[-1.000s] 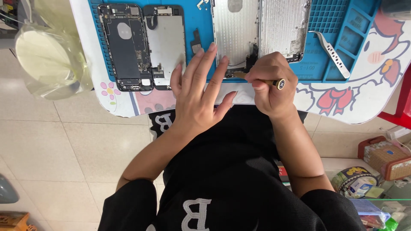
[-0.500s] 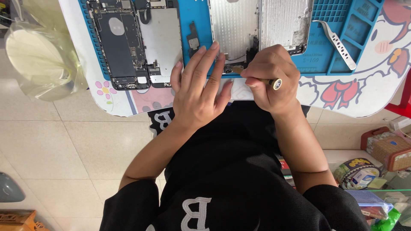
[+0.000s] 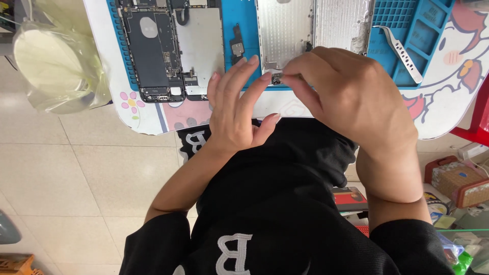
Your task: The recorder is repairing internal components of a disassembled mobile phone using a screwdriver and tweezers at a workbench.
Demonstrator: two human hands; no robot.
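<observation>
My left hand (image 3: 237, 109) lies open at the table's near edge, fingers spread, fingertips on the blue work mat (image 3: 244, 15). My right hand (image 3: 351, 97) hovers just right of it, thumb and fingers pinched on a small dark metal part (image 3: 277, 78) at the bottom edge of a silver phone housing (image 3: 285, 30). A second silver panel (image 3: 341, 23) lies beside the housing. To the left are an opened phone body with dark internals (image 3: 150, 51) and its detached grey screen back (image 3: 204, 46). A small dark bracket (image 3: 237, 46) lies between them and the housing.
Metal tweezers (image 3: 402, 53) rest on the mat's right side. The white table (image 3: 443, 102) has cartoon prints. A bagged pale round container (image 3: 51, 61) stands to the left. On the tiled floor at right are a red stool (image 3: 479, 122) and small boxes (image 3: 458, 181).
My right hand has turned and risen towards the camera; the ringed tool end seen at its fingers is out of sight, and it now pinches the small part. The view has shifted.
</observation>
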